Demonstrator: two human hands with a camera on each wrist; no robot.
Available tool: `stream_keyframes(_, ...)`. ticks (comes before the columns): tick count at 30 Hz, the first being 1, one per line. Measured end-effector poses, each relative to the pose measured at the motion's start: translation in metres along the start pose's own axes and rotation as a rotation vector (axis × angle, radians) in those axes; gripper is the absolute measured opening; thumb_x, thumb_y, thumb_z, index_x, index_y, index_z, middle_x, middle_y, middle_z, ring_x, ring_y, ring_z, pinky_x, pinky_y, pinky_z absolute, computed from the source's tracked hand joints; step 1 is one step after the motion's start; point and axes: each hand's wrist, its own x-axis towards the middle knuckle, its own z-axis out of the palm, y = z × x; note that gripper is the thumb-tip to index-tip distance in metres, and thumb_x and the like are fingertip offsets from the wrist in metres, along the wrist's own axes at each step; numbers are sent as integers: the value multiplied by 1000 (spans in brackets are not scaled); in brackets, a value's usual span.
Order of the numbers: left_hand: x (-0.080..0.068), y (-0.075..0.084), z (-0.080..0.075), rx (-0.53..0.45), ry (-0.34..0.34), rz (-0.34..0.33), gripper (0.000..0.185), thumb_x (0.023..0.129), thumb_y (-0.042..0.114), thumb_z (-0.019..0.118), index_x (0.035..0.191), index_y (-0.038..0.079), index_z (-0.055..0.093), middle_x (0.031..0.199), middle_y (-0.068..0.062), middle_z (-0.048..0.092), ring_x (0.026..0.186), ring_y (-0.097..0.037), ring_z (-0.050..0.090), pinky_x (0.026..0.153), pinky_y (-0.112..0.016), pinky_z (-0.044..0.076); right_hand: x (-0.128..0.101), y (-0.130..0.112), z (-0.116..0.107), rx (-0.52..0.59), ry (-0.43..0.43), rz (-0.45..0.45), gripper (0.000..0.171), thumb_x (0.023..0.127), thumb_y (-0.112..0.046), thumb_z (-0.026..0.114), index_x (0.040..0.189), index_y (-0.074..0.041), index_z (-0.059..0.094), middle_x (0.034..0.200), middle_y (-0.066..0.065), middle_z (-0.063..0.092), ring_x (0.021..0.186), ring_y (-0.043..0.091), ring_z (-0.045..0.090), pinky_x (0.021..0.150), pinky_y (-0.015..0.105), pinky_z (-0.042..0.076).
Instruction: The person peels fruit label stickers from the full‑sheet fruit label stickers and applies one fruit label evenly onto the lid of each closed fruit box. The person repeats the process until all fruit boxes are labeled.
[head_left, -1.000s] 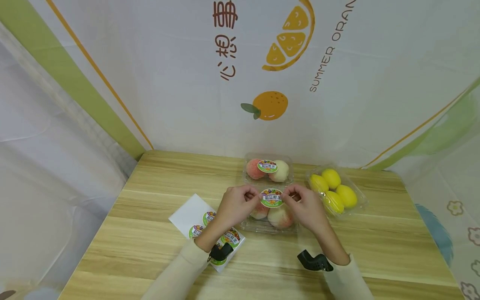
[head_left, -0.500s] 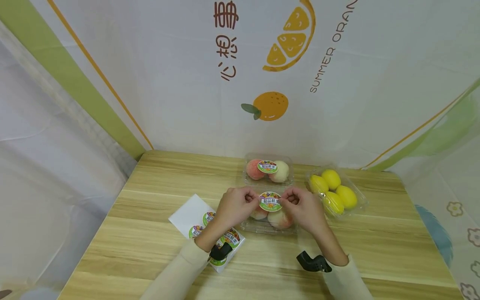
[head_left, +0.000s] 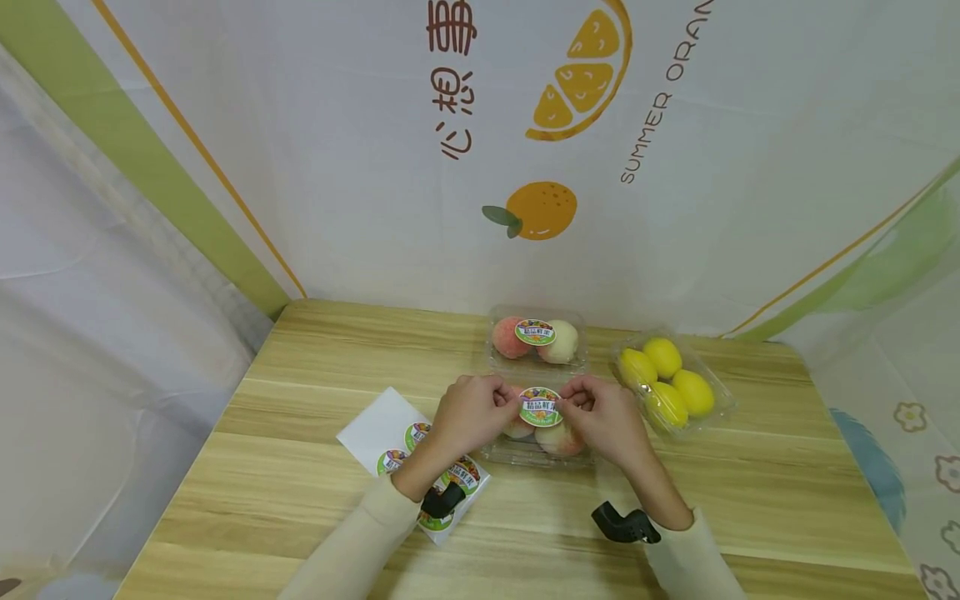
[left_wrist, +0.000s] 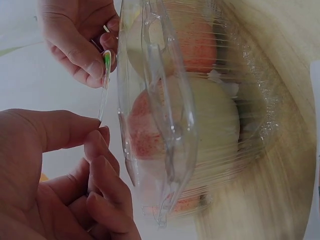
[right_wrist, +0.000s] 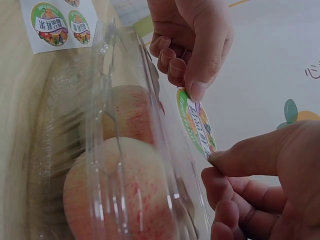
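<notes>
An oval fruit sticker (head_left: 541,407) with green and white print is stretched between both hands, just above the lid of a clear plastic box (right_wrist: 107,150) of peaches. My left hand (head_left: 474,410) pinches the sticker's left end between thumb and forefinger. Its right end is pinched the same way by my right hand (head_left: 609,417). The wrist views show a gap between the sticker and the lid. Inside the box lie pink and cream peaches (left_wrist: 200,120), partly covered by the hands in the head view.
Behind stands a second clear box of peaches with a sticker (head_left: 536,332) on its lid. To the right is a clear box of lemons (head_left: 693,393). A white sticker sheet (head_left: 378,425) lies under the left forearm on the wooden table (head_left: 300,500).
Both hands have brought the sticker slightly lower and nearer to the body over the front peach box. The boxes and the sticker sheet stay where they were.
</notes>
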Motion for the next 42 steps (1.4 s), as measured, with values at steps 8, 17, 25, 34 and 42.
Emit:
stream_keyframes(8, 1, 1, -1, 11, -18, -25, 13, 96, 18, 75, 83, 13, 78, 65, 12, 61, 53, -3, 51, 50, -23, 42, 1, 0, 1, -3, -8, 7, 6, 94, -5, 82, 96, -4, 77, 81, 2, 71, 70, 14, 63, 60, 25, 51)
stream_keyframes(17, 1, 3, -1, 31, -21, -31, 13, 94, 16, 75, 81, 14, 76, 64, 12, 60, 53, -4, 51, 48, -24, 41, 2, 0, 2, -6, -12, 8, 5, 94, -6, 82, 96, -5, 77, 81, 1, 71, 70, 14, 63, 62, 25, 50)
stream_keyframes(25, 2, 3, -1, 58, -22, -34, 13, 92, 16, 75, 79, 16, 75, 63, 12, 58, 53, -4, 51, 48, -25, 41, 2, 1, 3, -4, -23, 10, 4, 94, -7, 80, 95, -5, 77, 80, 1, 70, 70, 14, 61, 60, 25, 49)
stream_keyframes(34, 1, 1, 1, 69, -17, -24, 14, 89, 13, 73, 76, 17, 72, 61, 12, 56, 51, -4, 48, 46, -24, 38, 1, 0, 4, -1, -23, -1, 4, 94, -6, 80, 93, -6, 76, 78, 1, 70, 68, 14, 60, 59, 25, 48)
stream_keyframes(42, 1, 2, 1, 80, -17, -24, 14, 87, 12, 72, 75, 18, 71, 60, 12, 54, 51, -4, 46, 45, -23, 37, 0, 1, 5, -17, -26, 1, 5, 93, -7, 80, 93, -7, 75, 77, -2, 70, 66, 12, 60, 58, 25, 48)
